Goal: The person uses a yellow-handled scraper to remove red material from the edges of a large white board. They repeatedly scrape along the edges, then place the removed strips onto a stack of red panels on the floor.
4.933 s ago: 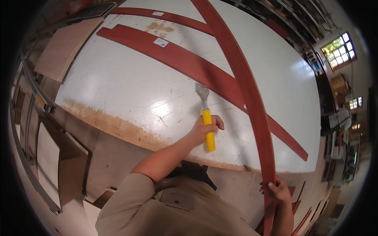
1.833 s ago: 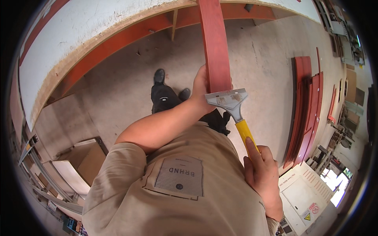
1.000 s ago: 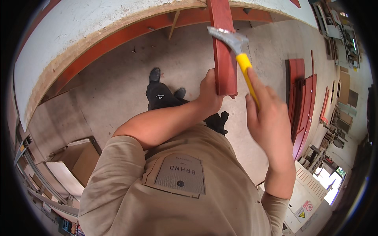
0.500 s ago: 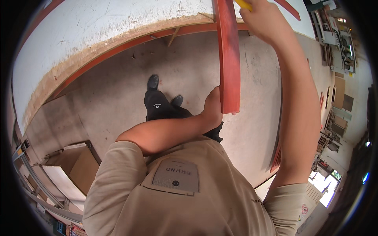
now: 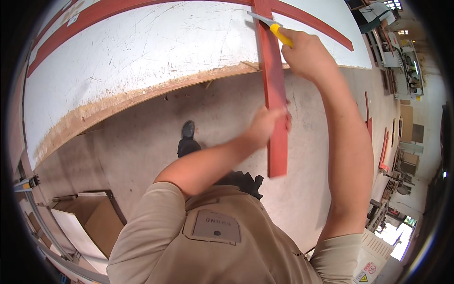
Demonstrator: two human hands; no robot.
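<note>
Opening (image 5: 400, 240) blown out lower right — fisheye edges bowed, dark — left hand (image 5: 264, 126) blurred.

A scratched white worktable (image 5: 179, 42) is filling the upper frame, its front edge (image 5: 118, 100) worn brown. A long red board (image 5: 101, 13) is lying on it from upper left to upper right, with a narrower red strip (image 5: 51, 22) beside it. At upper centre, a third red board (image 5: 275, 85) is crossing the edge, its contact unclear. A black shoe (image 5: 188, 129) is standing on the grey floor (image 5: 142, 130), mid-frame.

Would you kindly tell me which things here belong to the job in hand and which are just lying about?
In use:
red board in left hand
yellow scraper in right hand
white table

Seemingly lying about:
open box
pale cabinet
</note>
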